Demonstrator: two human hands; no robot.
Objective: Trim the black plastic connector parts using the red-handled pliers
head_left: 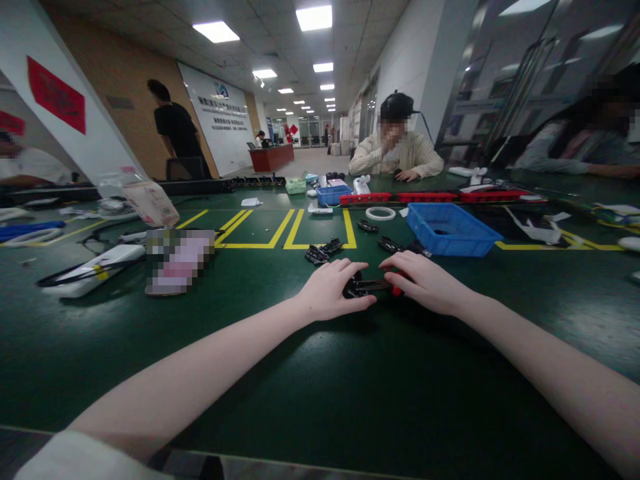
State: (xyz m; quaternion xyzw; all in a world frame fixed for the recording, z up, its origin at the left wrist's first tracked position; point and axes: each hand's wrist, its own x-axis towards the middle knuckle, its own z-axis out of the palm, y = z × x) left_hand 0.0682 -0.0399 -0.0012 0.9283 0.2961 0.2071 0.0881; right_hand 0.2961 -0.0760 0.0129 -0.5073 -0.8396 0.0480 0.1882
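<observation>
Here, your two bare forearms stretch out over the dark green table (320, 400) and meet near its middle. Your left hand (333, 290) lies palm down, fingers curled above and thumb below the left end of a long black part (367, 287), so it pinches that end. Your right hand (427, 283) closes over the other end, where a small red piece (397, 291) peeks out beside your fingers. The black part lies flat on the table between your two hands, held by both.

Just beyond your knuckles lie loose black parts (323, 252), more of them nearer the blue bin (447, 230), which stands to the right of your hands. Off to your left lie a white device (93, 270) with dark cables and a blurred-out pinkish thing (177, 260); behind them a clear plastic bag (150, 200) stands upright.

Farther out, yellow lines (295, 230) mark boxes on the table, with a roll of tape (380, 213) lying flat beside them. Behind that runs a row of red strips (415, 197), and a smaller blue tray (333, 195) sits to their left. At the far edge a person in a striped shirt (397, 157) sits facing you.
</observation>
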